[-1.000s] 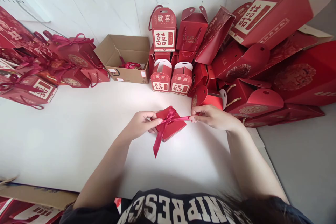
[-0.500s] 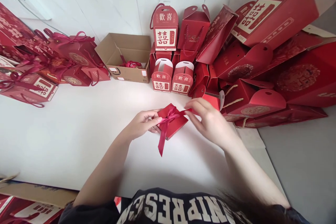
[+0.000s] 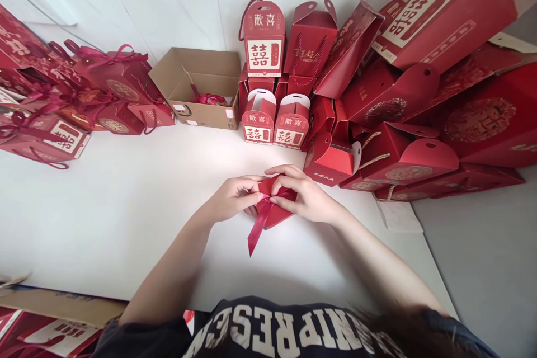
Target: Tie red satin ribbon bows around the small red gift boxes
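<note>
Between my hands, low over the white table, is a small red gift box (image 3: 277, 217) with a dark-red satin ribbon (image 3: 260, 226) tied round it in a bow. One ribbon tail hangs down over the front edge of the box. My left hand (image 3: 235, 197) grips the box's left side, its thumb at the knot. From the right, my right hand (image 3: 301, 194) pinches the ribbon at the bow with thumb and forefinger. Its fingers cover much of the bow and the box's right part.
Behind my hands stand red gift boxes (image 3: 263, 39) against the marble wall. More red boxes (image 3: 403, 156) are piled at the right. An open cardboard box (image 3: 210, 116) holds some ribbon. Ribboned boxes (image 3: 67, 134) fill the left back of the white table (image 3: 126, 207).
My right hand has moved left from the ribbon's outer end to the knot and now pinches there. The gift box has shifted slightly down; my left hand keeps its hold.
</note>
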`<state>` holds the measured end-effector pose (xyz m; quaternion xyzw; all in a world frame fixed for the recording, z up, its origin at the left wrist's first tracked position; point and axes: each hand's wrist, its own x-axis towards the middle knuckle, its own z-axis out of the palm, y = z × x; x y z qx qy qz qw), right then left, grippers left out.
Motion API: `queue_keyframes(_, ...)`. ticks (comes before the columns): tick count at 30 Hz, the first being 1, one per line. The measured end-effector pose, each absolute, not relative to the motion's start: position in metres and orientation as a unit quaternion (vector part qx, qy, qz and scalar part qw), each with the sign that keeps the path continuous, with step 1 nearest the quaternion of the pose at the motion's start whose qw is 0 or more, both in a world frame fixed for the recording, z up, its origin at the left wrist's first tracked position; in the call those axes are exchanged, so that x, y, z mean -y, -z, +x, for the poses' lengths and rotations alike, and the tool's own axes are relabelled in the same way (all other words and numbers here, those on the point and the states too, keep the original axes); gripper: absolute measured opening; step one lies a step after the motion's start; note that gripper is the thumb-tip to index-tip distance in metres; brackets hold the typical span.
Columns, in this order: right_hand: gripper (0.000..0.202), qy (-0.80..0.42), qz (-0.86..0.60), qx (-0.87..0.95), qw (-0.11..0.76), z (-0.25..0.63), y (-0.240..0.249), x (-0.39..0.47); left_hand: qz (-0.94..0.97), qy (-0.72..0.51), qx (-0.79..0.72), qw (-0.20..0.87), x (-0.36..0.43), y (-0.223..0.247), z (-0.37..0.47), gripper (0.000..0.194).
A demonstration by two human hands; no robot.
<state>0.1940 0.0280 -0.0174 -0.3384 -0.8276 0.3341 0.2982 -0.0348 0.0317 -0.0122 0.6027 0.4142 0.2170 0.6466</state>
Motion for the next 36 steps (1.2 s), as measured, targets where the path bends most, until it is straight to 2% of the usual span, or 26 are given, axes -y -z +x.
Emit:
queue_keyframes(10,0.005,-0.362,-0.339,0.814,0.303,0.199,0.017,-0.031,0.582,-0.244,-0.385,0.673,-0.042,0.025,-0.037,0.032)
queue_keyframes(14,0.029,-0.425,-0.405,0.751,0.302,0.215,0.004,-0.032,0.601,-0.245,-0.391,0.652,-0.040,0.022,-0.038,0.032)
queue_keyframes(19,0.032,-0.445,-0.473,0.727,0.223,0.229,-0.002,-0.036,0.601,-0.255,-0.421,0.629,-0.036,0.017,-0.039,0.036)
queue_keyframes(22,0.029,-0.479,-0.448,0.729,0.196,0.229,0.003,-0.038,0.597,-0.263,-0.425,0.627,-0.036,0.017,-0.038,0.038)
queue_keyframes(28,0.029,-0.568,-0.382,0.698,0.211,0.232,0.011,-0.040,0.594,-0.263,-0.415,0.637,-0.036,0.019,-0.038,0.040)
queue_keyframes(33,0.033,-0.597,-0.361,0.703,0.136,0.244,0.005,-0.041,0.606,-0.252,-0.402,0.639,-0.038,0.019,-0.040,0.040)
queue_keyframes(36,0.035,-0.571,-0.369,0.725,0.108,0.252,-0.004,-0.040,0.615,-0.242,-0.383,0.645,-0.039,0.017,-0.041,0.034)
